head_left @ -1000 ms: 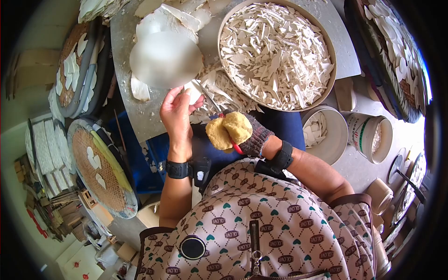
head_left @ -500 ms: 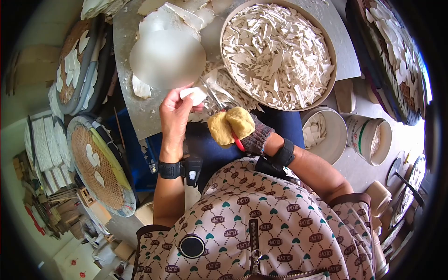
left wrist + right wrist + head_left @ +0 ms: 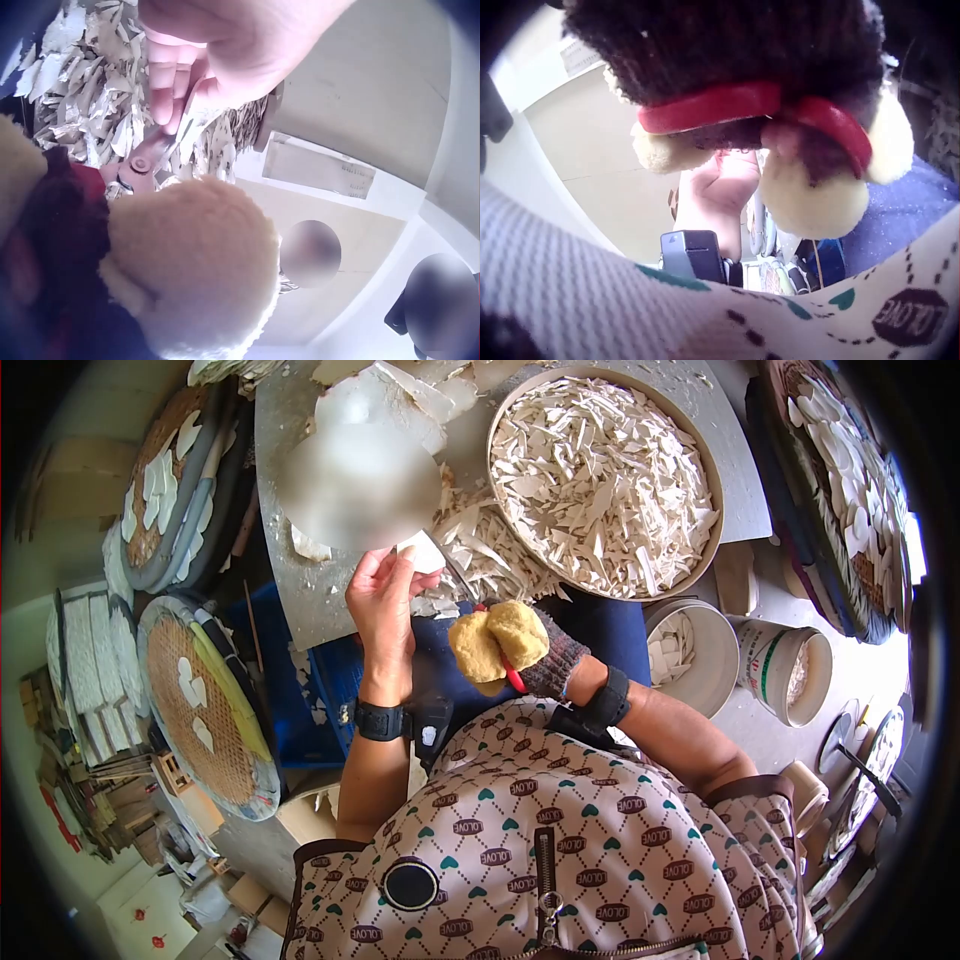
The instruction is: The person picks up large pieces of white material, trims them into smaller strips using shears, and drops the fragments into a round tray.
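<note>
My bare left hand (image 3: 382, 595) pinches a thin, stiff white piece (image 3: 420, 552) between thumb and fingers. A dark knitted glove covers much of my right hand (image 3: 556, 662), which grips red-handled scissors (image 3: 513, 679). Thick yellow foam pads (image 3: 519, 635) wrap around the grip. In the left wrist view, the scissors' pivot (image 3: 140, 163) shows, with the metal blades pointing to the white piece at the left fingers. Beneath, a heap of white scraps (image 3: 485, 545) lies on the grey table (image 3: 300, 610).
A large round tray (image 3: 716, 510) full of white shards stands right of the heap. Larger white sheets (image 3: 390, 405) lie at the back left. Two buckets (image 3: 728, 660) stand on the floor at right. Woven round racks (image 3: 215, 730) holding white pieces stand to both sides.
The left hand has tilted the white piece, and its wrist has turned and shifted slightly. The right hand keeps its grip on the scissors almost in place. The head view has shifted a little.
</note>
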The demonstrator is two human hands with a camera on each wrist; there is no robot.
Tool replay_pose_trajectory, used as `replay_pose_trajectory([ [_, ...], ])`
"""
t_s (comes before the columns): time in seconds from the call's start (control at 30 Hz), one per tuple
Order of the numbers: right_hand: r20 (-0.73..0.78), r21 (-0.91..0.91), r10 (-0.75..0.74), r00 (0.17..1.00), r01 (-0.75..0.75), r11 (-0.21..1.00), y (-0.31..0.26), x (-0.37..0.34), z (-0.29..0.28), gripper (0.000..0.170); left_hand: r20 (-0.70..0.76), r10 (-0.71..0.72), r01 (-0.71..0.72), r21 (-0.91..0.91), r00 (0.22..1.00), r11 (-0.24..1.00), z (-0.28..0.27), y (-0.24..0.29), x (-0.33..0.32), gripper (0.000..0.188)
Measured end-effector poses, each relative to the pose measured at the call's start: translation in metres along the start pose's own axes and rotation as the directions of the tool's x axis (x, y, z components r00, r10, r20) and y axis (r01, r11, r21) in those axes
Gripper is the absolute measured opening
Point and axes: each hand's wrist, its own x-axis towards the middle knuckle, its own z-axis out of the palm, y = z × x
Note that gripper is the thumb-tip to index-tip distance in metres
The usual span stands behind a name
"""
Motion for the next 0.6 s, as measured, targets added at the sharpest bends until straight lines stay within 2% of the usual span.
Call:
replay_pose_trajectory([
  [0.03,0.002,0.147,0.028,1.0,-0.028,0.989,-0.001,0.001,0.002,0.035,-0.009,0.018,-0.018,-0.008,1.0,1.0,0.0,-0.001,-0.001,0.034],
  [0.1,-0.003,0.451,0.166,0.986,-0.147,0.88,-0.006,0.001,0.005,0.035,0.022,-0.008,0.008,0.012,1.0,1.0,-0.002,-0.001,-0.002,0.034],
  [0.17,0.038,0.727,0.379,0.925,-0.285,0.624,-0.025,0.004,0.008,0.035,0.047,-0.032,0.031,0.029,0.998,0.999,-0.004,0.0,-0.002,0.033],
  [0.2,-0.01,0.488,0.256,0.967,-0.219,0.845,-0.022,0.004,0.006,0.036,0.055,-0.043,0.041,0.034,0.998,0.999,-0.005,0.001,-0.002,0.033],
  [0.23,-0.015,0.2,0.118,0.993,-0.112,0.973,-0.019,0.005,0.0,0.037,0.063,-0.054,0.052,0.04,0.997,0.998,-0.006,0.001,-0.003,0.033],
  [0.3,0.053,-0.184,0.05,0.997,-0.039,0.982,-0.017,0.003,-0.004,0.035,0.064,-0.063,0.06,0.05,0.996,0.997,-0.01,0.001,-0.005,0.033],
  [0.33,0.08,-0.266,0.12,0.99,-0.095,0.959,-0.024,0.003,-0.004,0.033,0.065,-0.067,0.063,0.053,0.996,0.997,-0.012,0.001,-0.005,0.033],
  [0.4,0.106,-0.389,0.162,0.981,-0.109,0.915,-0.023,0.0,-0.005,0.033,0.067,-0.064,0.056,0.109,0.996,0.992,-0.024,0.004,-0.011,0.031],
  [0.43,0.111,-0.43,0.129,0.985,-0.07,0.9,-0.019,-0.003,-0.006,0.034,0.07,-0.059,0.049,0.138,0.996,0.989,-0.034,0.008,-0.014,0.03],
  [0.47,-0.012,-0.39,-0.09,0.996,0.079,0.917,-0.018,-0.005,0.001,0.034,0.039,-0.062,0.056,0.129,0.997,0.99,-0.054,0.013,-0.015,0.028],
  [0.5,0.002,-0.351,-0.067,0.998,0.064,0.934,-0.018,-0.005,-0.001,0.031,-0.046,-0.037,0.046,0.208,0.998,0.977,-0.079,0.022,-0.016,0.028],
  [0.53,0.015,-0.311,-0.046,0.999,0.049,0.949,-0.016,-0.007,-0.004,0.029,-0.137,0.06,-0.012,0.328,0.989,0.945,-0.11,0.028,-0.014,0.028],
  [0.57,0.028,-0.269,-0.026,0.999,0.032,0.962,-0.013,-0.008,-0.005,0.027,-0.153,0.235,-0.089,0.627,0.96,0.774,-0.152,0.029,-0.008,0.028],
  [0.6,0.079,-0.083,0.062,0.995,-0.055,0.995,-0.011,-0.007,-0.003,0.026,-0.17,0.337,-0.112,0.729,0.926,0.676,-0.188,0.028,-0.003,0.028],
])
